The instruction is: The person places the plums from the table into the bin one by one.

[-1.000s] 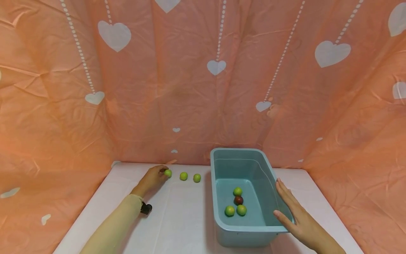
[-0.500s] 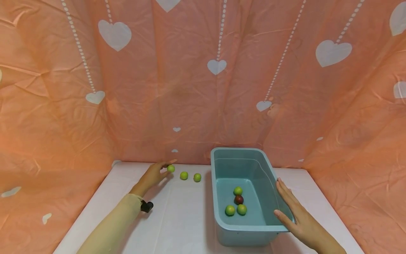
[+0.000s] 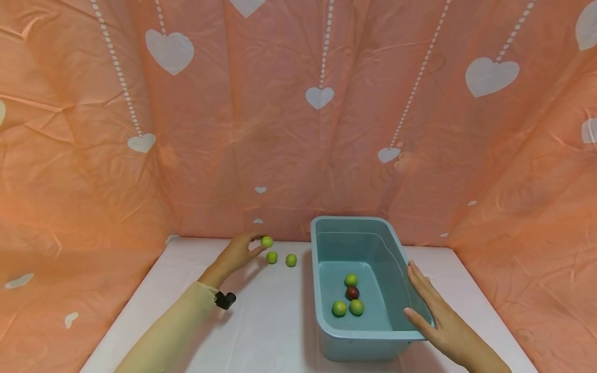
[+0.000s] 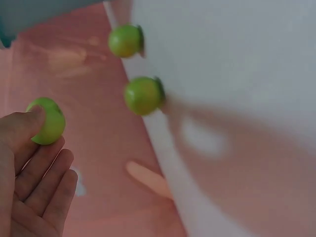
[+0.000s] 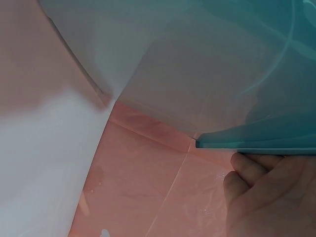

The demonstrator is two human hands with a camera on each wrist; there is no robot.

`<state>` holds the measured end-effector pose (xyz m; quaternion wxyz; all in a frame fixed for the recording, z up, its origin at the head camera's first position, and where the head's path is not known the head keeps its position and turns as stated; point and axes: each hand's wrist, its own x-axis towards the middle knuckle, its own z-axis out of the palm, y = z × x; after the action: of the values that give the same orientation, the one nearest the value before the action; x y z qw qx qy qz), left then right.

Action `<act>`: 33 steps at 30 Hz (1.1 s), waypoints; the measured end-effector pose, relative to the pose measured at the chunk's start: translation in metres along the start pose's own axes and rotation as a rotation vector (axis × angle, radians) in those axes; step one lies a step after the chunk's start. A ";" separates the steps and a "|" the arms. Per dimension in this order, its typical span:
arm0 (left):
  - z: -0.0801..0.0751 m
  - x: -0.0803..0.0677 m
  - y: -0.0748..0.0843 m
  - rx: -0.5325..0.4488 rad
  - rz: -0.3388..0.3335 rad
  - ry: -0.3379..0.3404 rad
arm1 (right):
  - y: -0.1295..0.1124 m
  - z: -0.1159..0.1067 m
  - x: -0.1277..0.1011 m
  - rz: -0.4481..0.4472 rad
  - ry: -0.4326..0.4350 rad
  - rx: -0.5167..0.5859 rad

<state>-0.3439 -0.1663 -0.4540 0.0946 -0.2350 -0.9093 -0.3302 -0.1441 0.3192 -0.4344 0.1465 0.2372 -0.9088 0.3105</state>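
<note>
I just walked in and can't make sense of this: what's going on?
A person's left hand pinches a small, round green fruit above a white tabletop, where two similar green fruits sit. Their right hand rests on a rectangular blue-grey plastic tub. Inside lie three round green fruits and one dark red one.

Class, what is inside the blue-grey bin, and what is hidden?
The bin holds three green fruits and one dark red fruit. Its floor is covered beneath them; the near wall hides its inner face.
</note>
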 end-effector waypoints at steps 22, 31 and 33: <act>0.004 0.023 0.099 -0.071 0.209 -0.063 | -0.005 -0.011 0.006 -0.076 -0.020 -0.191; 0.012 0.029 0.117 -0.112 0.316 -0.099 | 0.002 -0.012 0.006 -0.177 -0.014 -0.190; 0.013 0.031 0.122 -0.115 0.318 -0.111 | 0.004 -0.012 0.006 -0.202 -0.011 -0.183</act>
<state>-0.3112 -0.0648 -0.3863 0.0817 -0.3989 -0.8440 -0.3490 -0.1498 0.3278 -0.4252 0.1931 0.3149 -0.9056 0.2086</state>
